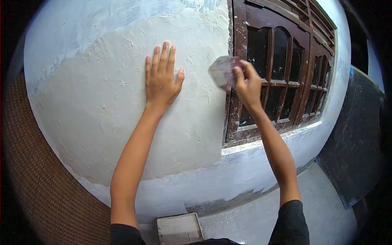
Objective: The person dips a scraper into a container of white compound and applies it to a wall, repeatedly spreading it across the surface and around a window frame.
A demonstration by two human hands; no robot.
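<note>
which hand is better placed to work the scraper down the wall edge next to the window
Probably the right hand: it already grips the scraper, blurred, right beside the window frame. The left hand is spread against the wall, farther from that edge and without a tool.

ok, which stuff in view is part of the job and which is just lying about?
In the job, by the look of it:
- scraper, blurred, in the right hand
- coated wall, left hand flat on it
- tray on the floor, probably

Just around:
- woven mat
- dark panel
- wooden window
</note>
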